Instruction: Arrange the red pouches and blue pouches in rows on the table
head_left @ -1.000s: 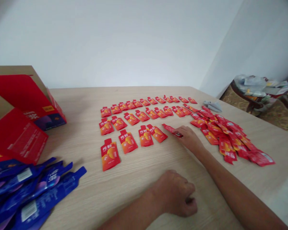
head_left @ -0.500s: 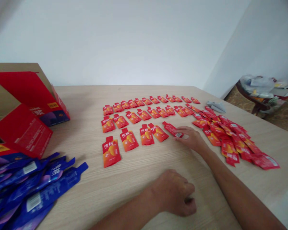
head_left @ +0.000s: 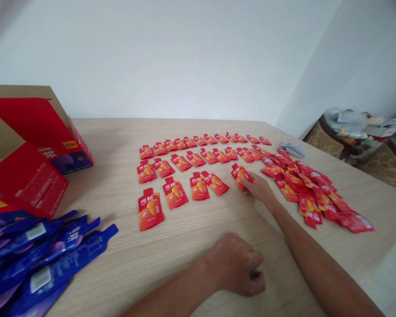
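Note:
My right hand (head_left: 259, 188) pinches the lower right edge of a red pouch (head_left: 239, 175), whose printed front with orange fruit faces up. To its left in the front row lie several like pouches, the nearest a tilted red pouch (head_left: 215, 183). My left hand (head_left: 239, 265) is curled into a fist over the table near me, with nothing visible in it. Two further rows of red pouches (head_left: 181, 162) stretch behind the front row. Right of my right hand is a loose heap of red pouches (head_left: 313, 189), some overlapping.
An open red and blue carton (head_left: 69, 152) stands at the left. Before it lies a pile of blue pouches (head_left: 62, 259). A grey crumpled item (head_left: 292, 149) rests behind the red heap. Beyond the right table edge are patterned chairs (head_left: 330, 136) bearing plastic bags.
The red pouch at my right hand has turned from its barcoded back to its printed front. My right hand has shifted slightly right; my left hand stays curled.

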`<state>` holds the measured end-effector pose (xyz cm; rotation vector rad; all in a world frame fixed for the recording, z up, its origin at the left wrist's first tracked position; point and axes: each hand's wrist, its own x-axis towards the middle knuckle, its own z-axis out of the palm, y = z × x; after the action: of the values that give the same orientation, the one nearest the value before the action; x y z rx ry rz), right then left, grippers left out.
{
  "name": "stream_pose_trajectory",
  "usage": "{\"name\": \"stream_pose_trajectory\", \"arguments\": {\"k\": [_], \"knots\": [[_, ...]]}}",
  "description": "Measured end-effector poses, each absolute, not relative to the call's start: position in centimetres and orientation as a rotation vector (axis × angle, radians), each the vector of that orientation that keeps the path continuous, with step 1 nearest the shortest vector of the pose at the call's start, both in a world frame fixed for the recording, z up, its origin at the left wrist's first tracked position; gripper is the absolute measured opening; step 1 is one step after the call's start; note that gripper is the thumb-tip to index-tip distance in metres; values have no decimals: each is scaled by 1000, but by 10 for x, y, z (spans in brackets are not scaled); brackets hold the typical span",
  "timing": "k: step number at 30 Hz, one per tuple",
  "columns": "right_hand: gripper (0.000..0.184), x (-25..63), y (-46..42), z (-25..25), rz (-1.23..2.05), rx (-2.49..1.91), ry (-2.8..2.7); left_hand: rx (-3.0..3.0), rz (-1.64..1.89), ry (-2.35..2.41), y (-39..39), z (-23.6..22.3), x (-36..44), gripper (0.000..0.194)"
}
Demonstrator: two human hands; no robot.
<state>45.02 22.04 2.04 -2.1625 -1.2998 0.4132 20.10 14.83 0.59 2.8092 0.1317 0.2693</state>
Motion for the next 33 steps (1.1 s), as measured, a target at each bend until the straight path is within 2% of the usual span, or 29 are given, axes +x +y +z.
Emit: {"name": "stream_pose_trajectory", "arguments": {"k": [3, 7, 10, 12, 16, 18, 23, 33], "knots": [[65, 454, 219, 15, 387, -2205, -1241, 2815, 259, 138, 148, 7, 201, 28], [71, 454, 218, 7, 43, -2333, -1452, 2814, 293, 120, 148, 3, 201, 26], [79, 458, 216, 6, -210, -2265, -1579, 2798, 288, 129, 148, 1, 202, 26], [80, 463, 212, 8, -245, -2167, -1634, 2785, 274, 132, 148, 0, 202, 26], [60, 474, 198, 15, 201, -1967, -1773, 2800, 256, 142, 148, 1, 202, 27], [48, 478, 192, 16, 316, -1926, -1801, 2801, 250, 154, 148, 1, 202, 28], [33, 482, 195, 8, 254, -1877, -1820, 2769, 268, 153, 148, 2, 201, 28], [27, 486, 206, -1, 218, -1720, -1923, 2691, 211, 182, 150, 10, 199, 27]]}}
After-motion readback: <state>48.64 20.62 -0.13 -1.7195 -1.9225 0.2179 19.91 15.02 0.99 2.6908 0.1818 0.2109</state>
